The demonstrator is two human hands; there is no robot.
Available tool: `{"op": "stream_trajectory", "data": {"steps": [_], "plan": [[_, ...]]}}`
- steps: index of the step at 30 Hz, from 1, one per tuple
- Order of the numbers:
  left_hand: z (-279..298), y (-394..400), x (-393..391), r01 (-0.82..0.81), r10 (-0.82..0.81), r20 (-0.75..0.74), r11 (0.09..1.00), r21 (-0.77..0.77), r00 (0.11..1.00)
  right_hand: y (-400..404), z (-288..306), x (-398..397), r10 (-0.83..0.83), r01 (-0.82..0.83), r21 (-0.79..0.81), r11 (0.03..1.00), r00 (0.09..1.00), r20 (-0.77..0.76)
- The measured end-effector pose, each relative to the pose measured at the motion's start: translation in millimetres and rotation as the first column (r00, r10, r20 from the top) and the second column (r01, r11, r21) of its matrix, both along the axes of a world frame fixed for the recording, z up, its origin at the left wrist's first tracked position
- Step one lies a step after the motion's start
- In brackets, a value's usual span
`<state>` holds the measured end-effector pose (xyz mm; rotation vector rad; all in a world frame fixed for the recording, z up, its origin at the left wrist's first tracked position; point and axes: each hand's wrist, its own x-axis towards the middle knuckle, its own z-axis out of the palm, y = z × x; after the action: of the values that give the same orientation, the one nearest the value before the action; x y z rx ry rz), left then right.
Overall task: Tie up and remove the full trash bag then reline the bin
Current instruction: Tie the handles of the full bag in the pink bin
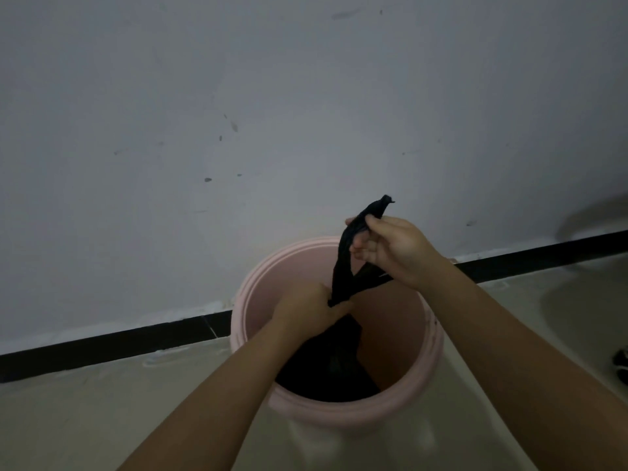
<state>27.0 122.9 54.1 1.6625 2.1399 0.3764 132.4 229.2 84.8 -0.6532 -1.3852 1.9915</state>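
A round pink bin (401,407) stands on the floor against the wall. Inside it sits a black trash bag (334,368), its top gathered into a twisted neck that rises above the rim. My left hand (307,309) is closed around the neck low down, just inside the bin. My right hand (390,249) is higher, above the far rim, gripping the upper strip of the bag, whose tip sticks out past my fingers. The bag's contents are hidden.
A grey-white wall (272,113) with small marks fills the upper view, with a black skirting strip (136,338) along its base. The floor (85,419) is pale tile. A dark object (622,365) shows at the right edge.
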Motion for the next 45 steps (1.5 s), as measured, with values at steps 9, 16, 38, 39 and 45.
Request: {"op": "stream_trajectory", "data": {"steps": [9, 16, 38, 39, 45], "plan": [[-2, -14, -17, -0.094, 0.064, 0.200, 0.985, 0.146, 0.978, -14, -39, 10, -0.132, -0.619, 0.717, 0.321, 0.721, 0.681], [3, -29, -19, -0.012, -0.106, 0.747, 0.989, 0.151, 0.657, -16, -26, 9, -0.316, -0.540, 0.787, 0.297, 0.723, 0.615], [-21, -47, -11, -0.338, 0.059, 0.913, 0.937, 0.088, 0.402, -70, -39, 49, -0.048, -0.513, 0.810, 0.282, 0.836, 0.547], [-20, -49, -13, -0.288, 0.035, 0.907, 0.953, 0.096, 0.419, -70, -40, 49, -0.061, -0.512, 0.814, 0.274, 0.836, 0.546], [-9, -58, -23, -0.078, -0.091, 0.766, 0.980, 0.181, 0.636, -65, -36, 39, -0.118, -0.391, 0.825, 0.407, 0.874, 0.472]]}}
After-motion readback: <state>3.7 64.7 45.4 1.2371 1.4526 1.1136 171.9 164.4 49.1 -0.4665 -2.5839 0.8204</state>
